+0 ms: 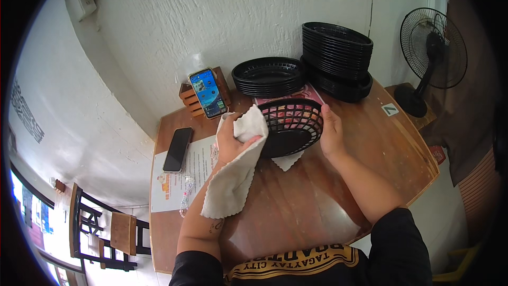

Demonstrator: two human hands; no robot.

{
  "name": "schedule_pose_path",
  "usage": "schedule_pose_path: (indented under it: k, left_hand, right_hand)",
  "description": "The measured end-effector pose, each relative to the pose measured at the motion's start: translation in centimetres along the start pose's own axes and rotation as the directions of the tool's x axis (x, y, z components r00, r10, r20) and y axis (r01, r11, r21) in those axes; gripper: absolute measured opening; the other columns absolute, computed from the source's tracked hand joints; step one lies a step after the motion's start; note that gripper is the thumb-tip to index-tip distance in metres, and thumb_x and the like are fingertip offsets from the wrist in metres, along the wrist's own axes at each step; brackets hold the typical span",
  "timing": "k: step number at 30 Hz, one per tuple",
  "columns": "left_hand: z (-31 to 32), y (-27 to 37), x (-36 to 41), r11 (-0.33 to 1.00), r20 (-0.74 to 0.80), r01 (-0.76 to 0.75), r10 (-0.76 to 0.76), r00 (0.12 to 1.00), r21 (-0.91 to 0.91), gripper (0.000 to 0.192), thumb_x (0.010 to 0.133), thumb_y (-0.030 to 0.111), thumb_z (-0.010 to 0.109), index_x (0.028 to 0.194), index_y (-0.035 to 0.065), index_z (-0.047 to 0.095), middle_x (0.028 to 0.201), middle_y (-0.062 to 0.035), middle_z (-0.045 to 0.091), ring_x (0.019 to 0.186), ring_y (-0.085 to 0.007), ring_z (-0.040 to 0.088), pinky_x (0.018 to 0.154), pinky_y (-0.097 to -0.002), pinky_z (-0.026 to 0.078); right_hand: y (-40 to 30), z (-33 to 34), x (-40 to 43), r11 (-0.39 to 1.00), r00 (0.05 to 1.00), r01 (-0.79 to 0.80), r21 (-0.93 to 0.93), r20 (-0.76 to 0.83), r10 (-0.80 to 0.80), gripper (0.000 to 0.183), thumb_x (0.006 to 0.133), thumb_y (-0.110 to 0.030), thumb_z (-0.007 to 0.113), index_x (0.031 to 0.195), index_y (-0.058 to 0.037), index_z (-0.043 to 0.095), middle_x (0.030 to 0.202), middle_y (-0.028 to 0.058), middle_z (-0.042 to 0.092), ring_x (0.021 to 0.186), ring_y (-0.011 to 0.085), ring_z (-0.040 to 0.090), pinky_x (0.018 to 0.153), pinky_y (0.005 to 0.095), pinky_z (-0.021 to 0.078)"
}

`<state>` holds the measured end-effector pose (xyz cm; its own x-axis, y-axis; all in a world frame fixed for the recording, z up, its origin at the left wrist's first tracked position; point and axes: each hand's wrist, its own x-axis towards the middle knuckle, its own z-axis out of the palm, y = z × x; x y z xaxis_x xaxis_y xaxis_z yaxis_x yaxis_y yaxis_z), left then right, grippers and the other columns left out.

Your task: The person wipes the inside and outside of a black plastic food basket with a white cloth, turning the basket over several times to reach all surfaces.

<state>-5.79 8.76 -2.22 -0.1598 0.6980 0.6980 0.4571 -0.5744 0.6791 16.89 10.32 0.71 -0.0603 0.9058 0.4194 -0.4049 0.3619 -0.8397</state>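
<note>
An oval black plastic food basket (291, 127) is held tilted above the wooden table (293, 202), between my two hands. My left hand (232, 139) grips a white scalloped-edge cloth (234, 190) at the basket's left end; the cloth hangs down over my forearm. On the basket's right rim are the fingers of my right hand (331, 131). Under the basket, a corner of another white cloth (287, 161) shows on the table. Behind it stand a low stack of black oval baskets (270, 77) and a taller stack (337, 51) to the right.
At the left lie a dark-screened phone (177, 150) and a printed sheet (158, 194) with a beaded strap (185, 198). A lit phone (208, 93) leans on a wooden slatted box (192, 99). A pink printed sheet (313, 95) lies beneath the baskets. A black fan (430, 55) stands beyond the table's right edge.
</note>
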Motion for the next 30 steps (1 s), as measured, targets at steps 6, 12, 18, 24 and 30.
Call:
schedule_pose_path:
  k: [6,12,18,24,30]
  left_hand:
    - [0.3,2.5,0.3,0.991,0.075,0.032,-0.042,0.996,0.131,0.069,0.052,0.046,0.078,0.096,-0.0016,0.054,0.084,-0.0148,0.059,0.08,-0.0259,0.058,0.07,-0.0334,0.045]
    - [0.7,3.8,0.2,0.99,0.057,0.073,-0.08,0.995,0.122,0.06,0.061,0.048,0.073,0.091,-0.0015,0.057,0.077,-0.0124,0.06,0.071,-0.0233,0.058,0.067,-0.0319,0.045]
    - [1.1,3.9,0.2,0.819,0.037,0.488,-0.502,0.864,-0.3,0.017,0.074,-0.001,0.057,0.09,-0.0004,0.062,0.078,-0.0005,0.061,0.071,-0.0069,0.053,0.061,-0.0231,0.043]
    - [0.8,2.0,0.7,0.9,0.021,0.423,-0.424,0.906,-0.101,0.013,0.075,0.006,0.058,0.085,0.0009,0.063,0.071,-0.0007,0.061,0.065,-0.0068,0.052,0.057,-0.0243,0.042]
    - [-1.5,1.8,1.0,0.909,0.254,0.416,-0.411,0.876,0.034,0.013,0.076,0.01,0.06,0.082,-0.0024,0.062,0.071,-0.0023,0.061,0.066,-0.0076,0.053,0.059,-0.0243,0.043]
  right_hand:
    - [1.2,-1.7,0.8,0.997,0.999,0.017,-0.074,-0.029,-0.019,0.046,0.093,-0.039,0.034,0.091,0.0006,0.057,0.082,0.0039,0.061,0.069,0.0072,0.056,0.065,0.0197,0.0452]
    - [1.9,-3.1,1.5,0.997,0.996,-0.045,-0.064,-0.086,0.039,0.047,0.093,-0.039,0.033,0.093,0.0015,0.058,0.082,0.0034,0.062,0.072,0.0082,0.055,0.068,0.0204,0.0437]
    - [2.0,-3.0,1.2,0.999,0.993,0.008,-0.037,-0.115,-0.013,0.044,0.093,-0.037,0.035,0.092,0.001,0.057,0.079,0.0029,0.06,0.069,0.0071,0.054,0.064,0.0197,0.0436]
    - [1.6,-2.7,0.8,1.0,0.993,-0.002,0.019,-0.118,0.004,0.044,0.092,-0.037,0.036,0.088,0.0012,0.057,0.077,0.0023,0.059,0.064,0.006,0.053,0.06,0.0191,0.0427]
    - [-2.1,-2.2,-0.1,0.991,0.995,0.085,-0.104,0.058,-0.079,0.042,0.091,-0.036,0.036,0.089,-0.0002,0.058,0.078,0.005,0.061,0.068,0.0086,0.056,0.064,0.0219,0.0453]
